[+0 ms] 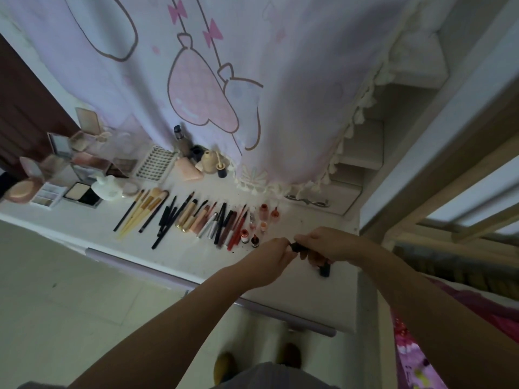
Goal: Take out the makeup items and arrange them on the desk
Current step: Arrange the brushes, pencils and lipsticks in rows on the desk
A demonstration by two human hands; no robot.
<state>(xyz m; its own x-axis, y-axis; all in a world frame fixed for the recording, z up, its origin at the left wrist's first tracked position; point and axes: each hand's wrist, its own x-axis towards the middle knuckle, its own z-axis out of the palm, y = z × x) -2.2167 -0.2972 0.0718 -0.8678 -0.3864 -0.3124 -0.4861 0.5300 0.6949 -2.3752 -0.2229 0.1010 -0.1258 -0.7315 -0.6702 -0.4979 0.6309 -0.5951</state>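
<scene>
Both my hands meet above the white desk near its right front part. My right hand grips a small dark makeup tube, whose lower end sticks out below the fingers. My left hand pinches the tube's dark top end. A row of brushes, pencils and lip sticks lies across the desk's middle. Small nail polish bottles stand just beyond my hands. Open palettes and compacts sit at the left.
A pink printed curtain hangs down to the desk's back edge, with bottles and sponges in front of it. An eyelash curler lies at the right. A bed frame and pink bedding stand at the right. My feet show on the tiled floor below.
</scene>
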